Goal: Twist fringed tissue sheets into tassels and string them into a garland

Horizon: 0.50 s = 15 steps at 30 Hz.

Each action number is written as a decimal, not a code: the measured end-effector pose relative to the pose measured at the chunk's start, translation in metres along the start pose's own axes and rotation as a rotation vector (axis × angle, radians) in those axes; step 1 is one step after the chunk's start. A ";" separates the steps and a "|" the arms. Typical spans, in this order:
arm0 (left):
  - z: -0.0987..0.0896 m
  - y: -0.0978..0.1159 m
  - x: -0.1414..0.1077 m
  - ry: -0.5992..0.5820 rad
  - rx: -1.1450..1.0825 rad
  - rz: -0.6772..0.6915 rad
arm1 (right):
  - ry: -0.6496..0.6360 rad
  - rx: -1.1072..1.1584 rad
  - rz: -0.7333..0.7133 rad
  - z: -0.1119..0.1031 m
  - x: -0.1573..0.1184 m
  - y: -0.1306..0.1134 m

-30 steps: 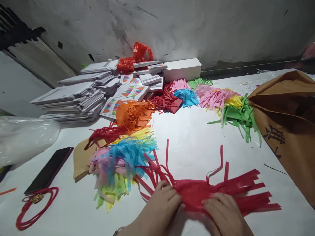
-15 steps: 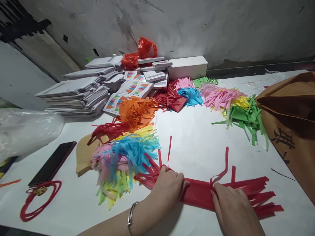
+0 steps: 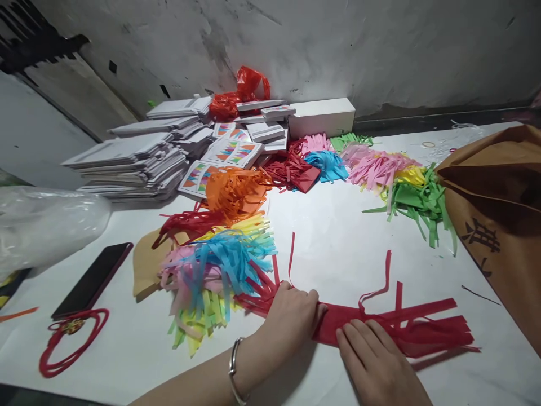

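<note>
A strip of red fringed tissue paper (image 3: 332,322), cut into tassels at both ends, lies across the white table in front of me. My left hand (image 3: 292,311), with a silver bangle at its wrist, is closed round the strip left of its uncut middle. Flat on the paper to the right of the middle, my right hand (image 3: 376,361) has its fingers stretched out. The strip's left fringe touches a pile of blue fringed paper (image 3: 228,256). Some thin red strands stand up behind my hands.
At the back left are stacked white packets (image 3: 127,160), a red plastic bag (image 3: 249,84) and a white box (image 3: 323,115). Colourful tissue bundles (image 3: 291,169) run along the back. A phone (image 3: 91,282) with a red cord lies left; a brown bag (image 3: 499,192) stands right.
My right hand has shifted left along the red paper and flattened out on it. The right fringe has drawn closer together. My left hand keeps its hold.
</note>
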<state>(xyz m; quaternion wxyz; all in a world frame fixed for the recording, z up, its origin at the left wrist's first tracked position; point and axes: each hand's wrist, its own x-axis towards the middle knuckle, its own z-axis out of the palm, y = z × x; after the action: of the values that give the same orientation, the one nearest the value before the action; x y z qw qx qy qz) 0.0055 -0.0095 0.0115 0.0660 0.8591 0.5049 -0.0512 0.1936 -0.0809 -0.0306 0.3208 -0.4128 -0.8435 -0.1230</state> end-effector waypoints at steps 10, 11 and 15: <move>0.010 0.000 -0.042 0.320 -0.097 0.498 | -0.024 0.121 0.102 -0.004 -0.002 -0.004; 0.015 0.001 -0.044 0.327 -0.113 0.492 | 0.012 0.106 0.102 -0.003 -0.004 -0.006; 0.027 0.003 -0.052 0.370 -0.227 0.395 | -0.009 0.068 0.055 -0.003 -0.018 -0.005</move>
<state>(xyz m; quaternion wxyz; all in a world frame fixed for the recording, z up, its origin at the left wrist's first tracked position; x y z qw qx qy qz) -0.0178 -0.0600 -0.0066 0.0772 0.9226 0.3337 0.1772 0.1990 -0.0966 -0.0399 0.3343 -0.4252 -0.8370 -0.0834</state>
